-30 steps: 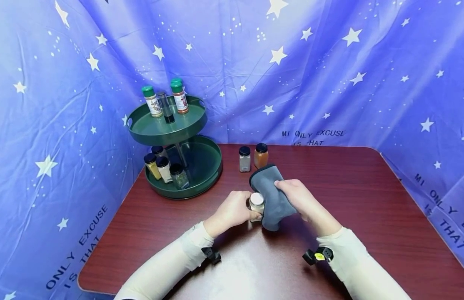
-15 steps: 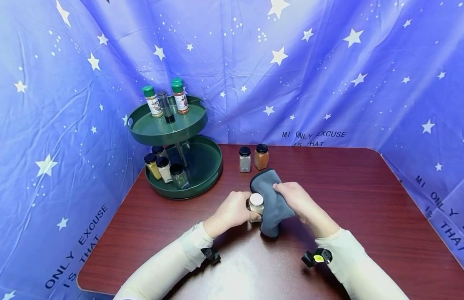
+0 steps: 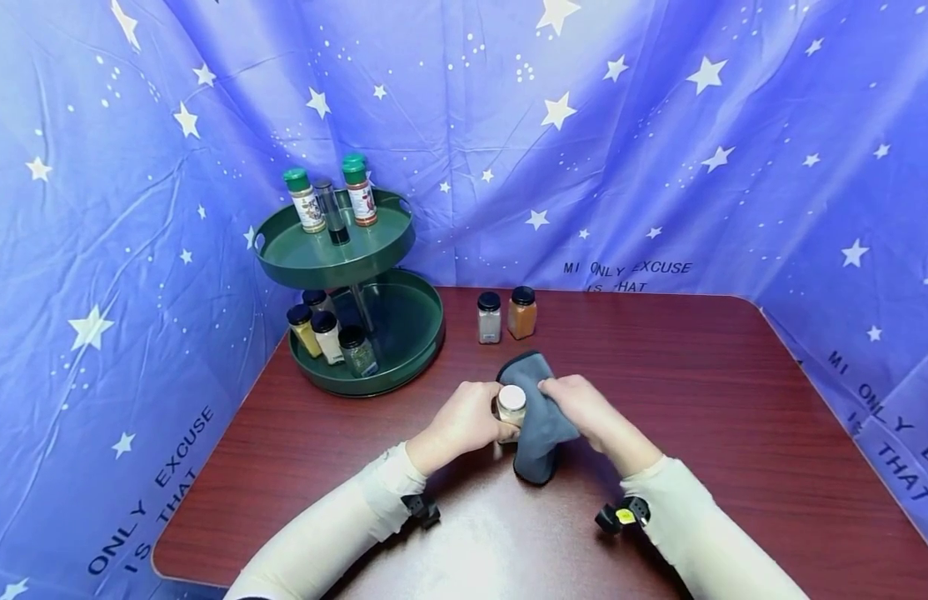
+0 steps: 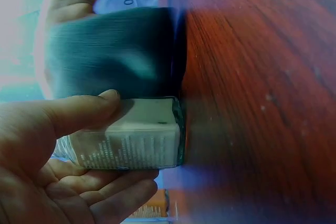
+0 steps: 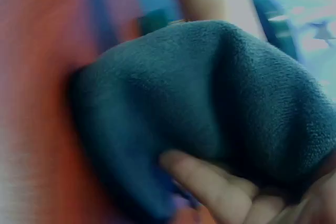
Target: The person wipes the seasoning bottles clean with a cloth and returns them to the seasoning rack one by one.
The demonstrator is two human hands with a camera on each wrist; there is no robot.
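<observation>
Seen from the head, the pale-topped jar stands about upright over the worktop, its long axis near vertical. The left grip has hold of it, spread no wider than the glass. The right grip pinches a grey cloth, which runs front to back along the jar's right side and seems to touch it — so the jar lies left of the right grip, cloth between, and the left hand is the nearer. A grey jar and an orange jar stand beyond.

The left wrist view, turned sideways, has the thumb on one side of the jar and the fingers along the opposite one; the blurred cloth sits just past the thumb. Whether the base touches the worktop I cannot tell.

From the right wrist, folded cloth covers the jar; how tight that pinch is cannot be made out.
</observation>
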